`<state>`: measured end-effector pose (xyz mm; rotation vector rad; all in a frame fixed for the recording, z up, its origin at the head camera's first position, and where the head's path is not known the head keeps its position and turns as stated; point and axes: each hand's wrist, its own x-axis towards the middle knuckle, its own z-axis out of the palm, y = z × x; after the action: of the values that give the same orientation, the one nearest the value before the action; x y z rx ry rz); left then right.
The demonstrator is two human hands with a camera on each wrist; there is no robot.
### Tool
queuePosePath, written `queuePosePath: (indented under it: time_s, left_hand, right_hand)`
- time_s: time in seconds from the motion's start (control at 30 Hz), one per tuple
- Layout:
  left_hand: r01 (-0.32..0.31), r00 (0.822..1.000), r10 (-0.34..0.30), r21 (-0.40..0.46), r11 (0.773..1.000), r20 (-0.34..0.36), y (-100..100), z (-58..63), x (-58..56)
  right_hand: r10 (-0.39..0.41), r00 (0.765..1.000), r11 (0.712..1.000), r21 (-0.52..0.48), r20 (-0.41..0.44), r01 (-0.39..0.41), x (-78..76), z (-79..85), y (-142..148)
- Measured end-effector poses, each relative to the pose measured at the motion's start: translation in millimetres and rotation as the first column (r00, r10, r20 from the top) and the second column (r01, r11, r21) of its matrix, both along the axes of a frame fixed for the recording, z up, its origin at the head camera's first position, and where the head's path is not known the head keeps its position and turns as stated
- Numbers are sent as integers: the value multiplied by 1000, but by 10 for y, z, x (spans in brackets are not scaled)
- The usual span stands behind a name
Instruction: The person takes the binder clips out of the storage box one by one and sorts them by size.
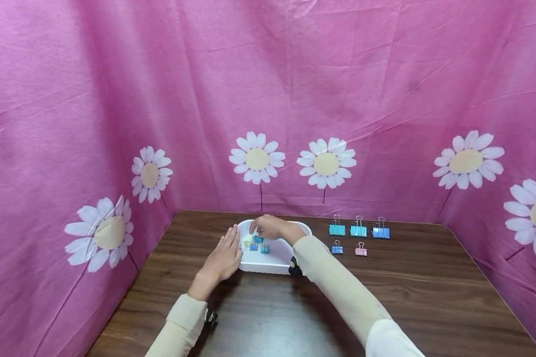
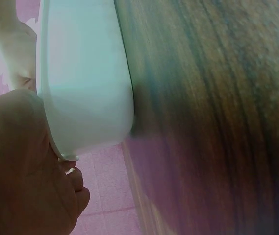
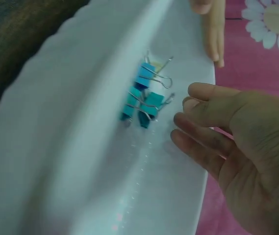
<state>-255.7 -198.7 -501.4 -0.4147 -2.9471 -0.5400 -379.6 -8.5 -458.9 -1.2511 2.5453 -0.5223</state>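
A white tray (image 1: 268, 268) sits toward the back of the table, with several small binder clips in its left part. Among them are a blue clip (image 3: 144, 75), a teal clip (image 3: 151, 106) and something yellow (image 1: 247, 245) partly hidden. My left hand (image 1: 225, 255) rests along the tray's left rim, fingers straight. In the left wrist view the tray wall (image 2: 88, 88) shows beside that palm. Over the tray's far side, my right hand (image 1: 270, 227) hovers near the clips with loosely bent fingers (image 3: 200, 147). Nothing shows between them.
Right of the tray, larger binder clips stand in a back row: teal (image 1: 337, 230), teal (image 1: 358, 231) and blue (image 1: 381, 233). In front of them are a small blue clip (image 1: 337, 250) and a small pink clip (image 1: 361, 252). A pink flowered curtain (image 1: 295, 99) surrounds the wooden table (image 1: 268, 317).
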Motion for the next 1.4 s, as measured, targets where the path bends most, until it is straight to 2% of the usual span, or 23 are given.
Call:
queuePosePath:
  time_s: [0.2, 0.37, 0.7, 0.9, 1.13, 1.27, 1.4]
  left_hand:
    - [12, 1000, -12, -5, 1000, -15, -14, -26, -14]
    - [6, 1000, -6, -7, 1000, -6, 2, -1, 1]
    - [-6, 1000, 7, -30, 1000, 24, 19, 28, 9]
    - [-9, 1000, 10, -33, 999, 27, 21, 39, 10]
    - [-7, 1000, 8, -23, 1000, 28, 19, 55, 10]
    - [-3, 1000, 4, -19, 1000, 20, -3, 16, -4]
    - [-2, 1000, 3, -20, 1000, 24, -25, -28, -15]
  right_hand:
    - [-31, 999, 996, 86, 19, 30, 35, -80, -15]
    - [-19, 1000, 989, 146, 16, 16, 59, -91, -23]
    - [-9, 994, 961, 273, -106, 37, 71, -146, -24]
    - [-26, 994, 984, 172, -108, 45, 30, -151, 15]
    - [5, 989, 1000, 7, -148, -4, -32, -113, 144]
    - [-58, 998, 996, -73, -38, 55, -59, -92, 254]
    - [-115, 990, 981, -148, 77, 125, -79, -60, 404]
